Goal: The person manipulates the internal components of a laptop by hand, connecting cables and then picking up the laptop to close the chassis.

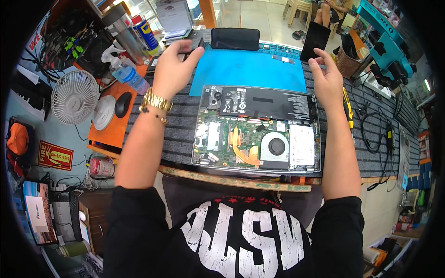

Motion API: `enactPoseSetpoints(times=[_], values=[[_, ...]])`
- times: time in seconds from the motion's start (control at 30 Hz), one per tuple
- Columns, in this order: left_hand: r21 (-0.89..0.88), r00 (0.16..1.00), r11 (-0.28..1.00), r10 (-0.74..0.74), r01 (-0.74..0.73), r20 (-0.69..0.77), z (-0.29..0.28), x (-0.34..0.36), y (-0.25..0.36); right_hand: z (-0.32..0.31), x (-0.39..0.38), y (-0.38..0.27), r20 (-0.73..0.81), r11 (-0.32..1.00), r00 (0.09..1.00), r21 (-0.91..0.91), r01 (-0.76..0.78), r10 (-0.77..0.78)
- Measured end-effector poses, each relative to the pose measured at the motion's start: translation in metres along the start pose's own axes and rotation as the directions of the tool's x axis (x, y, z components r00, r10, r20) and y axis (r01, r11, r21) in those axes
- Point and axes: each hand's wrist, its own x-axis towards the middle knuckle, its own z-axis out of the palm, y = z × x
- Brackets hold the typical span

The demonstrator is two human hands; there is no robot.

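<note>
A laptop (273,126) lies bottom side up in front of me with its cover off. Its black battery (273,103) fills the far side. Nearer to me are a green circuit board, a copper heat pipe (238,147), a round cooling fan (276,146) and a silvery drive (301,144). My left hand (175,67) is raised beyond the laptop's far left corner, thumb and fingers apart, with nothing seen in it. Above the far right corner hovers my right hand (328,81), its thumb and forefinger spread and the other fingers partly hidden. Neither hand touches the laptop.
Behind the laptop lies a blue work mat (245,69) with a dark phone (235,39) at its far edge. A yellow-black tool (347,109) and cables (378,134) are on the right, near a teal microscope (387,41). A spray bottle (125,72) and fan (74,97) stand left.
</note>
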Motion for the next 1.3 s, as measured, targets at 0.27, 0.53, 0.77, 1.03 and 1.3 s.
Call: enactPoseSetpoints(times=[0.27,0.53,0.77,1.03,1.3], values=[[-0.271,0.995,0.961,-0.035,0.058,0.090,0.023,-0.044,-0.028,-0.045,-0.007,0.020,-0.214,0.988,0.976,-0.142,-0.061,0.030],[-0.249,0.978,0.968,0.072,-0.021,0.197,0.029,-0.040,-0.029,-0.118,-0.094,-0.002,-0.114,0.886,0.988,-0.441,-0.143,0.103],[-0.229,0.963,0.973,0.078,-0.017,0.258,0.025,-0.039,-0.033,-0.147,-0.102,-0.035,0.068,0.689,0.937,-0.696,-0.200,0.341],[-0.270,0.957,0.962,0.050,0.030,0.286,0.023,-0.036,-0.044,-0.140,-0.105,-0.032,0.070,0.636,0.873,-0.714,-0.294,0.483],[-0.196,0.947,0.981,0.051,0.013,0.317,0.021,-0.039,-0.037,-0.131,-0.086,0.011,-0.002,0.586,0.966,-0.794,-0.159,0.260]])
